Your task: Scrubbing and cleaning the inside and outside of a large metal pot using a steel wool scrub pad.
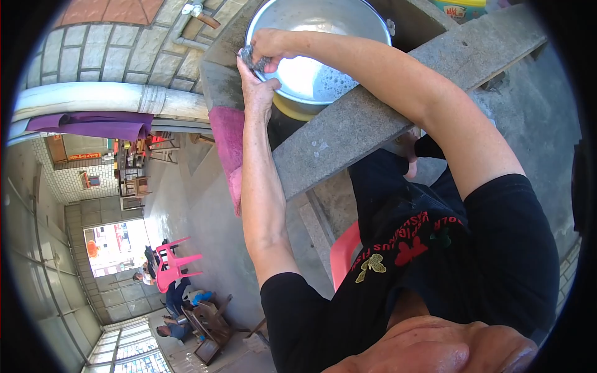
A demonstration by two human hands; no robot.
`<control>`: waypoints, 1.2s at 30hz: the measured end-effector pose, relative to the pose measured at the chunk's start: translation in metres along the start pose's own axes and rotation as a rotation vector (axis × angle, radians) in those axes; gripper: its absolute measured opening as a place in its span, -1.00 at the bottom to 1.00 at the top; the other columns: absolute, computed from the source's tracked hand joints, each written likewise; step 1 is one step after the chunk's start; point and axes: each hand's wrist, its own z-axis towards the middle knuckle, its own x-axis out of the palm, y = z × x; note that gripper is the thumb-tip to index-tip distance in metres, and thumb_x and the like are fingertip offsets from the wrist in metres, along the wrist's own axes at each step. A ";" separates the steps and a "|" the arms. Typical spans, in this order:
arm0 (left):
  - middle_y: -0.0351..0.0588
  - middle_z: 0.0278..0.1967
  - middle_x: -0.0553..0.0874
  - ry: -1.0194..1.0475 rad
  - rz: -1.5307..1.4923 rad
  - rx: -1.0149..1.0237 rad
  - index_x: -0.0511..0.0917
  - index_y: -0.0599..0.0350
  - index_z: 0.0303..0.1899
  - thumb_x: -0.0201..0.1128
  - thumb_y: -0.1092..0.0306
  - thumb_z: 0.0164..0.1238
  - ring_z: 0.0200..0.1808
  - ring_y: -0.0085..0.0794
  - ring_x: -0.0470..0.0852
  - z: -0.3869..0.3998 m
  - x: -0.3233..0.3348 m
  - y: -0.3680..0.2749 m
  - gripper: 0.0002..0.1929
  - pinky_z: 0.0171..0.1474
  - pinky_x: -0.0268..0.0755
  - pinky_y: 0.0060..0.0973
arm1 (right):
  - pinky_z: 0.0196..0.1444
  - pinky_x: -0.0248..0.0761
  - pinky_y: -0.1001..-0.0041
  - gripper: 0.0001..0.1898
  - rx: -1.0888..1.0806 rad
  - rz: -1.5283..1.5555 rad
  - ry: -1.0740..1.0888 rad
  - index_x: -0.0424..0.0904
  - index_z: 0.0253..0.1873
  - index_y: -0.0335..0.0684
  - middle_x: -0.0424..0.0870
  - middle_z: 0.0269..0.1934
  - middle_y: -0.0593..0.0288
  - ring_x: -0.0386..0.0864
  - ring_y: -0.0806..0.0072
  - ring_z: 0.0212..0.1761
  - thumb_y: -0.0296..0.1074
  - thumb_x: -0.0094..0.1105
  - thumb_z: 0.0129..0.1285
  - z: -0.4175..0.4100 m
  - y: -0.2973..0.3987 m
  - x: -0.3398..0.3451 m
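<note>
A large round metal basin (326,70) with soapy bubbles on its inner wall stands tilted in a concrete sink (219,77). My right hand (270,46) reaches across it and presses a grey scouring pad (257,59), seemingly metal mesh, against the rim at the left. My left hand (256,84) grips the same stretch of rim, thumb on the inside and fingers outside, partly hidden. Part of a yellow container (295,109) shows under the basin. A pink towel (228,144) hangs over the sink's edge beside my left forearm.
A long concrete slab (345,140) forms the sink's near edge, under my right arm. A tap (191,9) and pipes run along the brick wall. A yellow-green tub (461,9) stands beyond the sink. Behind at the left are a pink plastic chair (170,265), wooden furniture and other people.
</note>
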 end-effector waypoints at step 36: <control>0.02 0.17 0.43 0.003 -0.016 0.038 -0.02 0.07 0.42 0.14 0.81 -0.36 0.18 -0.23 0.45 0.000 0.004 -0.003 0.07 0.17 0.36 -0.38 | -0.47 0.60 0.46 -0.79 -0.040 0.239 -0.008 0.52 -0.07 -0.47 0.61 -0.31 -0.01 0.63 0.33 -0.47 -0.48 0.09 0.24 0.006 -0.004 -0.026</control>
